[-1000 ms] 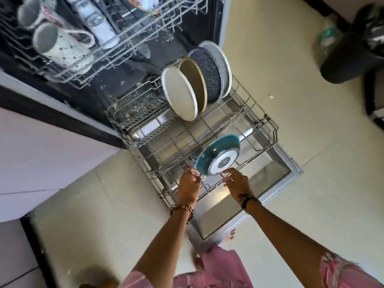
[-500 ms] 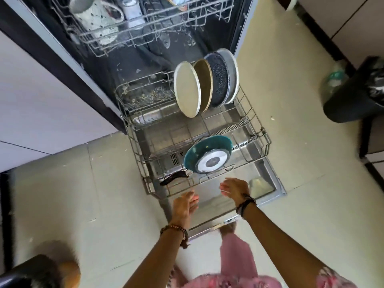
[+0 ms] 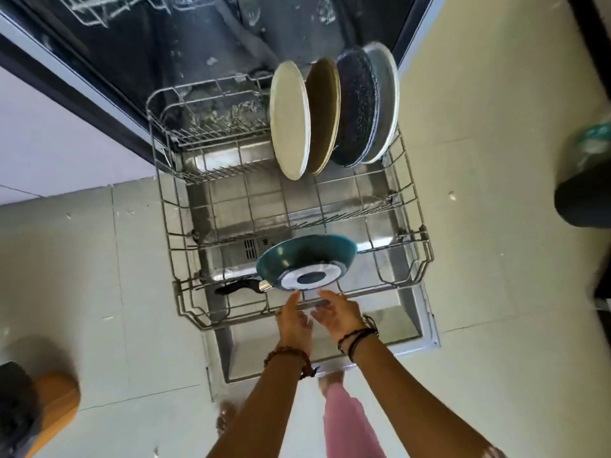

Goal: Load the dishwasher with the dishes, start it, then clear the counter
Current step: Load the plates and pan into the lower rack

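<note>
A second ago both hands were on the teal pan (image 3: pixel 305 264), setting it into the lower rack (image 3: pixel 410 233); half a second ago they had let go and pulled back toward the open door. Now they have come forward again — the left hand (image 3: pixel 294 320) and the right hand (image 3: pixel 339 314) sit just beside each other at the rack's near edge, fingers loose and straight, the grip released on both and nothing held. Whether a fingertip touches the front wire of the rack cannot be told. The pan stands by itself at the near side of the rack, tipped on edge with its pale base facing the person and its black handle (image 3: pixel 236 287) pointing toward the rack's left edge. At the far right corner four plates (image 3: pixel 334 115) stand upright in a row, well apart from the pan, with bare wire between them. My reading is that the pan's placement is finished and the hands are back at the front edge either to steady the pan or to push the rack in — the second would mean loading of this level is done. Starting the machine and clearing the worktop are not yet done. If the rack is pushed, the leaning pan may slip or rattle flat.
</note>
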